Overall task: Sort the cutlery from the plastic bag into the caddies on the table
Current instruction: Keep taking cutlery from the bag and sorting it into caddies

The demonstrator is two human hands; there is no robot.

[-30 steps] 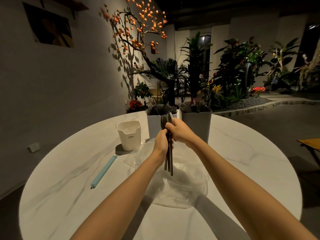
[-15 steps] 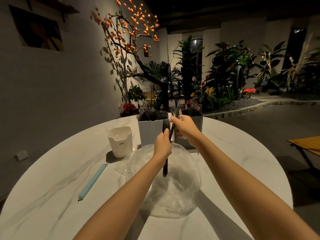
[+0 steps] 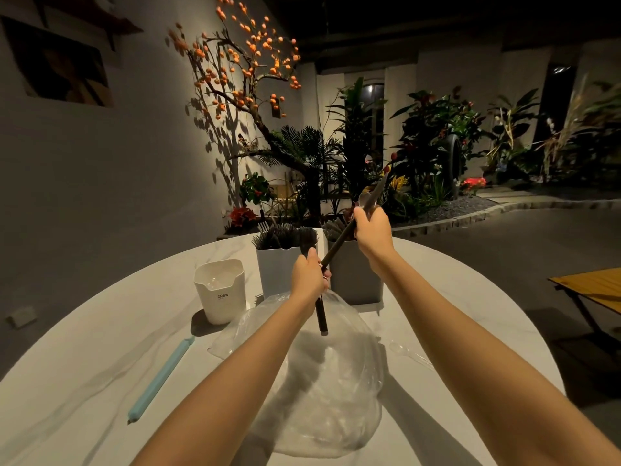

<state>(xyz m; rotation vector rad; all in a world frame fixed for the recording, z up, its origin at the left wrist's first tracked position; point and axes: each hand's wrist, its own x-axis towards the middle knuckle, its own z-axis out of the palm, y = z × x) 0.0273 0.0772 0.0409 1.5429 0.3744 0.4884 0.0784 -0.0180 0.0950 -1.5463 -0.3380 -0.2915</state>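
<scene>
Mid-sort: left hand [image 3: 307, 277] fisted on dark-handled piece [image 3: 321, 314] over plastic bag [image 3: 322, 391]; right hand [image 3: 371, 230] gripping spoons [image 3: 366, 200], 12 o'clock above grey caddy [image 3: 356, 277]. Risk: crossed handles snagging, dropped cutlery

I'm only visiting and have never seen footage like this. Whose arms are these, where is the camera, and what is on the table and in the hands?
No machine here: a person wears a wide-angle camera on the head, looking forward and down, so the arms are their own. The left hand grips a bundle of dark-handled cutlery upright. The right hand pulls one dark-handled spoon away from it at a slant. Below them a clear plastic bag lies on the round white marble table. Behind stand a white caddy and a grey caddy, both already holding cutlery, and to the left a small white container. A long pale-blue bag clip lies at the left, and a clear plastic spoon at the right.
</scene>
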